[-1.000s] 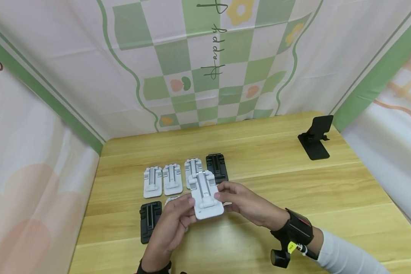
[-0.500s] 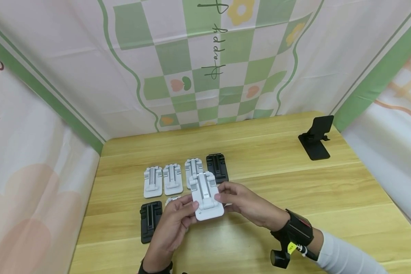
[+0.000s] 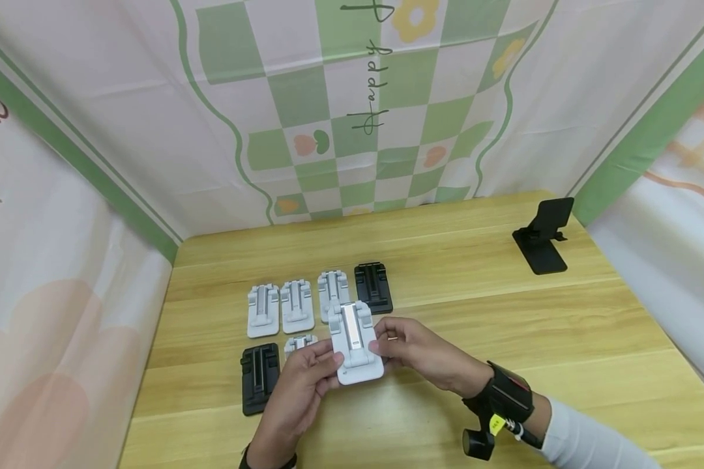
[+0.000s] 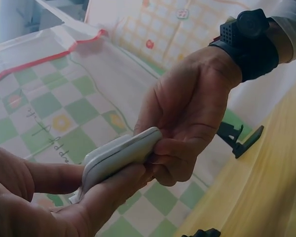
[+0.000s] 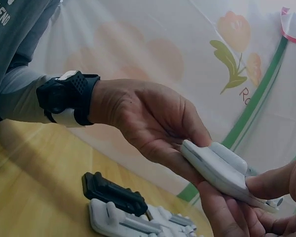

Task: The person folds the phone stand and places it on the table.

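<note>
A white folded phone stand (image 3: 354, 345) is held up in front of the body by both hands. My left hand (image 3: 296, 394) pinches its left edge, thumb on the top face and fingers underneath. At the opposite edge my right hand (image 3: 422, 352) grips it, its thumb (image 3: 377, 347) on the face and the other fingers behind. In the left wrist view the held phone stand (image 4: 121, 155) appears edge-on, folded flat. The right wrist view shows it tilted between the hands, above other stands. Partly behind the left hand lies another white phone stand (image 3: 300, 342).
Two white folded phone stands (image 3: 263, 309) (image 3: 296, 305), a third white one (image 3: 331, 286) and a black one (image 3: 373, 286) form a row on the wooden table (image 3: 475, 293). Another black folded stand (image 3: 259, 378) lies front left. An unfolded black stand (image 3: 542, 238) stands back right.
Both hands have lowered the white phone stand slightly toward the body and changed its tilt. More of the white stand behind the left hand shows. The grip stays the same.
</note>
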A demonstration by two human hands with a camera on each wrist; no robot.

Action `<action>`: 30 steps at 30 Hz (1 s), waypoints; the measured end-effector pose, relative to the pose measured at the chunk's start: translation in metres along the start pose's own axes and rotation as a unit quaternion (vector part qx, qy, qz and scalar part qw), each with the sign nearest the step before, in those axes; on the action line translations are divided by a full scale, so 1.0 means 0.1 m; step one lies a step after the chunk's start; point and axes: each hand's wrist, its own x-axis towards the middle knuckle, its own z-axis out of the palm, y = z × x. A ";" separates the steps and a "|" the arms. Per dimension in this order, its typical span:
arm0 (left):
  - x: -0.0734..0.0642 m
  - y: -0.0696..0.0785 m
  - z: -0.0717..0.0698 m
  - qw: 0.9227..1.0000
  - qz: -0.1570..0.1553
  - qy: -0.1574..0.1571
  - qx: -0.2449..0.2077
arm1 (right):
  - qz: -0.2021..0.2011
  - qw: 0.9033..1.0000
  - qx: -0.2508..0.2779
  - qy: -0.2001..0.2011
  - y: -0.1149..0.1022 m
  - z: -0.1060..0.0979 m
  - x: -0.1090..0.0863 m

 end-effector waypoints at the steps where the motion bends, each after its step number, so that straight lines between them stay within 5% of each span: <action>1: 0.00 0.00 -0.01 1.000 -0.003 0.001 0.002 | 0.002 1.000 0.003 -0.001 0.01 -0.01 0.00; 6: -0.01 0.03 -0.08 0.999 -0.003 0.035 -0.028 | 0.013 1.000 -0.004 -0.002 0.10 -0.05 0.04; 14: -0.12 0.20 -0.30 0.983 0.097 0.115 -0.106 | 0.048 0.996 -0.069 0.020 0.37 -0.10 0.17; 22: -0.17 0.23 -0.34 0.983 0.127 0.073 -0.115 | 0.058 0.988 -0.135 0.049 0.55 0.01 0.38; 30: -0.22 0.23 -0.34 0.983 0.120 0.072 -0.121 | 0.060 0.983 -0.169 0.047 0.64 0.08 0.49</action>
